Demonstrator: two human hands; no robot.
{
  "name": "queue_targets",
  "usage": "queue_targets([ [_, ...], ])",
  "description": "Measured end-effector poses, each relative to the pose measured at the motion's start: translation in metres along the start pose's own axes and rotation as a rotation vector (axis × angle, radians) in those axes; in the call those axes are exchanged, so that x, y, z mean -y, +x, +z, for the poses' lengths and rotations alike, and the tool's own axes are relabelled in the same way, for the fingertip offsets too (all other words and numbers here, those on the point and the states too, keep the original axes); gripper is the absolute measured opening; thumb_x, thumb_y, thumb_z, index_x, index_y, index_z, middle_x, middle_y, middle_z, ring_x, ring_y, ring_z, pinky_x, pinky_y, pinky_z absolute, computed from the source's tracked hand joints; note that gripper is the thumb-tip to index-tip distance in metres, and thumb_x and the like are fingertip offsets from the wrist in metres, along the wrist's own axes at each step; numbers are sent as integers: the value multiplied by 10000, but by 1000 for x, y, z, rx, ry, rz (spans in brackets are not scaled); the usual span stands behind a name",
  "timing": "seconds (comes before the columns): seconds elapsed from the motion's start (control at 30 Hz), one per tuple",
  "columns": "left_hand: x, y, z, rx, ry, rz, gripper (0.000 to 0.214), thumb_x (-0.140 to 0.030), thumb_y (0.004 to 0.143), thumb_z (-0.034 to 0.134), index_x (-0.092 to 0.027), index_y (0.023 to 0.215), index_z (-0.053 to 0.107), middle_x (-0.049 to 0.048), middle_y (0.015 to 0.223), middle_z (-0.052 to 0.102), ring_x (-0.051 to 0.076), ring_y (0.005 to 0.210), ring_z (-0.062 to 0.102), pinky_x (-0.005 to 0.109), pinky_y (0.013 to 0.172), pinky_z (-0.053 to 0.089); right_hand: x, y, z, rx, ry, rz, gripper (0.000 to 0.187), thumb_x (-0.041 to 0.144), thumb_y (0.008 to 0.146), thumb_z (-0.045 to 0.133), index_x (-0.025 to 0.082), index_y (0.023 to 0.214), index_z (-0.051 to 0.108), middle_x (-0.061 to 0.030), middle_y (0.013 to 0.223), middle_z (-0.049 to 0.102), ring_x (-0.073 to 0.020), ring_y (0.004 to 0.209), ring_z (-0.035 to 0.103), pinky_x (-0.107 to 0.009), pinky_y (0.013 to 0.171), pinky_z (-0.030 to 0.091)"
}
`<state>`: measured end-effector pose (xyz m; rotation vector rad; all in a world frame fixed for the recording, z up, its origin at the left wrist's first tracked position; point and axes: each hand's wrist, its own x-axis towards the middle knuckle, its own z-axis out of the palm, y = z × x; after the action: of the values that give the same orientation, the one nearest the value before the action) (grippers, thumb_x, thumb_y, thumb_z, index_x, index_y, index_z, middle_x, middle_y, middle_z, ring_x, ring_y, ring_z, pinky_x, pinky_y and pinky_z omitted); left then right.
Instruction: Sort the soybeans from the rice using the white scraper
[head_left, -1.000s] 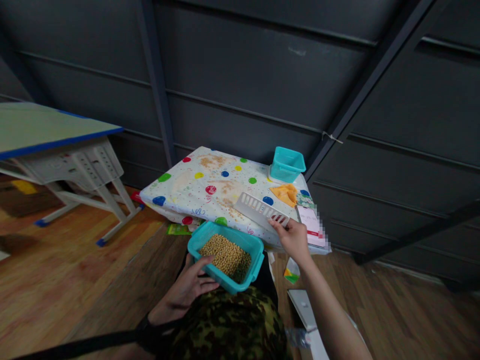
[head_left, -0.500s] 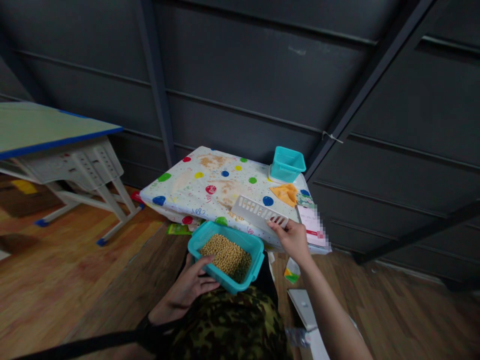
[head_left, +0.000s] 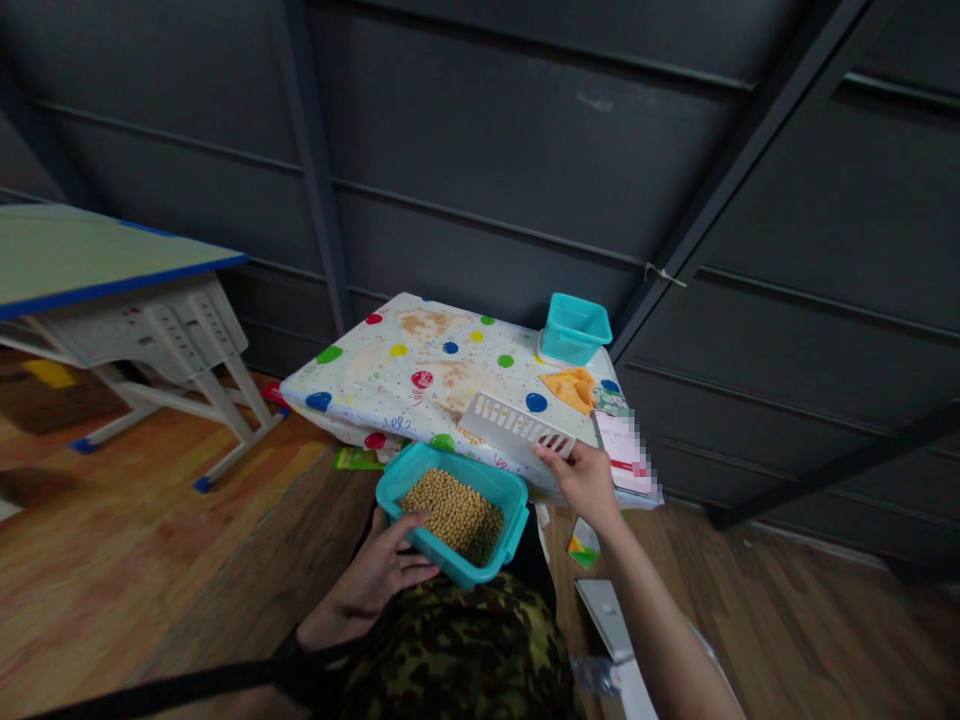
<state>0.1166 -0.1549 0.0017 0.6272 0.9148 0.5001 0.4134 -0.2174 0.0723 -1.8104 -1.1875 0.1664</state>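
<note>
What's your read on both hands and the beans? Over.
Left hand holding teal tub. Beans heaped inside. Right hand gripping white slotted piece. Nearby: orange cloth on tablecloth.

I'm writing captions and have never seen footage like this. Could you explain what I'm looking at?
There's no machine at work, just someone's two bare hands. A camera worn on their head looks forward and down. The left hand holds a turquoise tub of pale beans, thumb over its rim. The right hand grips one end of a white slotted strip over the table. On its balloon-patterned cover lie tan scatterings, an orange cloth and, at the back, a second turquoise tub.
</note>
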Motion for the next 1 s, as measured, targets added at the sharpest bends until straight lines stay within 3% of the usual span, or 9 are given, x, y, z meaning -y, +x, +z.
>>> queue_targets([
  [0.27,4,5,-5,46,2,-6,1013,-526,726,948,-203,1489,365,123,1077,780,307,884,815,485,960,656,9,-1,0,-2,19,-13,572,703,821,694,235,536,529,2,499,509,-148,525,412,-294,519,289],
  [0.43,4,5,-5,21,-1,6,1010,-519,708,959,-216,1473,374,130,1090,777,318,876,813,518,967,653,9,-2,-1,12,32,-31,603,727,840,713,228,543,549,9,500,498,-142,523,404,-287,507,303],
  [0.7,5,5,-3,-14,1,0,959,-507,710,944,-239,1446,389,135,1101,779,330,880,821,520,953,656,13,-4,0,20,64,-26,542,664,847,730,195,583,666,-26,553,601,-170,563,498,-286,531,364],
  [1.0,4,7,-2,-15,-11,-15,1098,-523,653,984,-198,1506,374,150,1091,775,330,851,813,528,948,651,16,-3,0,-3,86,-14,548,685,827,732,192,590,685,-12,535,584,-156,534,458,-290,530,372],
])
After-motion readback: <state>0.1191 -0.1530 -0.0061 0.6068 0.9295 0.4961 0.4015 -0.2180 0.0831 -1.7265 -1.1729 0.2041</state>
